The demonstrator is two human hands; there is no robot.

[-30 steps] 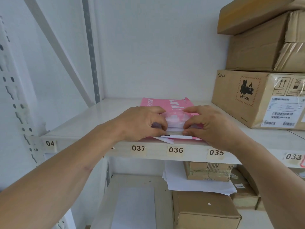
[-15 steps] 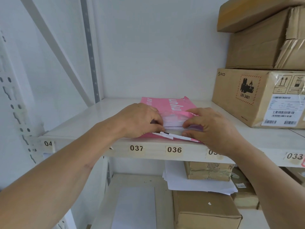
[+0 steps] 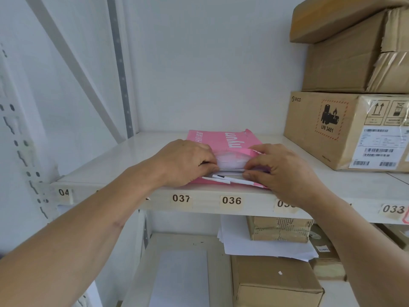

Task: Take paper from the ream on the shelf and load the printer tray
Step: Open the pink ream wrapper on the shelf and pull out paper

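Observation:
A pink-wrapped ream of paper (image 3: 223,140) lies flat on the white shelf (image 3: 124,165), above the label 036. Its near end is torn open and white sheets (image 3: 230,161) show in the gap. My left hand (image 3: 183,162) rests on the ream's left front corner, fingers curled into the opening. My right hand (image 3: 281,169) pinches the sheets at the right front, thumb under, fingers on top. Torn white wrapper strips (image 3: 228,179) lie at the shelf's lip. No printer is in view.
Stacked cardboard boxes (image 3: 345,129) fill the shelf's right side, close to my right hand. On the shelf below lie loose white sheets (image 3: 261,244), more cardboard boxes (image 3: 276,282) and a white sheet (image 3: 179,278). A slotted metal upright (image 3: 20,138) stands at the left.
Both hands have shifted slightly on the ream's open end; the fingers sit deeper in the opening and more of the white sheets shows between them.

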